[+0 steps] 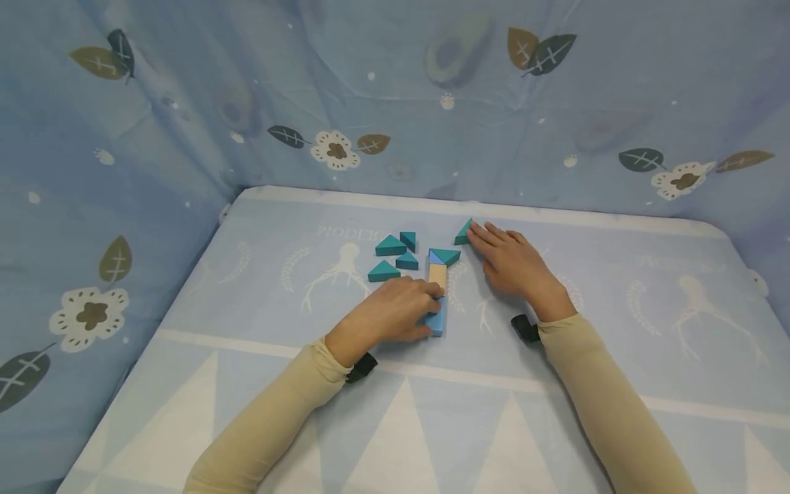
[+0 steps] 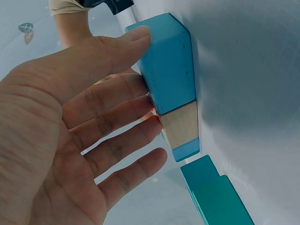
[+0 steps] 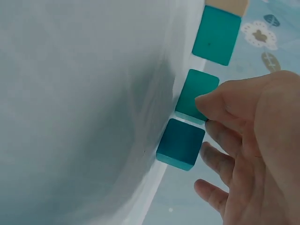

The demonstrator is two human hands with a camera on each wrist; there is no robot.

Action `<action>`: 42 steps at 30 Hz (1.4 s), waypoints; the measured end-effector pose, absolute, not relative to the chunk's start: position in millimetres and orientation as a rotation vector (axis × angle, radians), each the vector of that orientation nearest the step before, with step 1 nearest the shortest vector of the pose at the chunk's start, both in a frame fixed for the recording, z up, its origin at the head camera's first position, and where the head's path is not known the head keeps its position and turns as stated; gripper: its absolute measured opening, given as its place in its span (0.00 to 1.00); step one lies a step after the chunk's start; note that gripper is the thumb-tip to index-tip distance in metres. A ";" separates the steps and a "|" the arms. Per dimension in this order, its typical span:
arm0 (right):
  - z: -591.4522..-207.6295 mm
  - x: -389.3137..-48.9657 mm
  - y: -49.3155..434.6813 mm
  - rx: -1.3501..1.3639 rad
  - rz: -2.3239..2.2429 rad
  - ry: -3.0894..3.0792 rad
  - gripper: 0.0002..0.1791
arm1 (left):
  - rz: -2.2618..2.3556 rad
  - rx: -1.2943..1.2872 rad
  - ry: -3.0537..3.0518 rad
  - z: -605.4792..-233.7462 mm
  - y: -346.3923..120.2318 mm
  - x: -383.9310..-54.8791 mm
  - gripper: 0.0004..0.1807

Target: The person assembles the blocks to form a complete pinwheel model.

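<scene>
My left hand [image 1: 401, 310] lies over a row made of a long blue block [image 2: 171, 65], a beige block [image 1: 437, 274] and a small blue triangle [image 1: 435, 259]. The left thumb touches the blue block's near end, while the other fingers stay relaxed along its upper edge. A teal triangle [image 1: 446, 256] sits at the row's far end. My right hand [image 1: 512, 259] reaches beyond it, fingers extended, its fingertips at another teal triangle [image 1: 464, 233]. In the right wrist view, the thumb touches a teal block [image 3: 192, 93], with a darker teal block [image 3: 180, 143] beside it.
Left of the row lie several loose teal triangles [image 1: 390, 245]. A patterned pale blue cloth [image 1: 247, 322] covers the table, and a blue printed curtain [image 1: 401, 103] hangs behind. Black straps [image 1: 524, 328] show under both wrists.
</scene>
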State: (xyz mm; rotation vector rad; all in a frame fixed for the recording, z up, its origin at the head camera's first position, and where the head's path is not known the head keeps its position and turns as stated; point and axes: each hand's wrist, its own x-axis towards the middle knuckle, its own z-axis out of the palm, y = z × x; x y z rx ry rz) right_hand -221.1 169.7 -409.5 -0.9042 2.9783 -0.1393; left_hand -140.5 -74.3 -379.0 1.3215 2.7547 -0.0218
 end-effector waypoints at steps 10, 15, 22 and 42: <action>-405.4 -239.0 166.6 -0.777 -0.138 2.944 0.32 | -0.034 1.303 2.757 -378.4 -71.3 -141.1 0.19; -405.5 -243.0 169.6 -0.728 -0.163 2.919 0.32 | -0.028 1.318 2.752 -380.6 -68.9 -141.6 0.19; -405.4 -238.3 183.2 -0.713 -0.309 2.904 0.33 | -0.023 1.307 2.749 -382.2 -67.7 -140.6 0.19; -397.7 -228.2 208.0 -0.760 -0.578 2.817 0.25 | 0.023 1.279 2.760 -383.8 -71.5 -140.7 0.20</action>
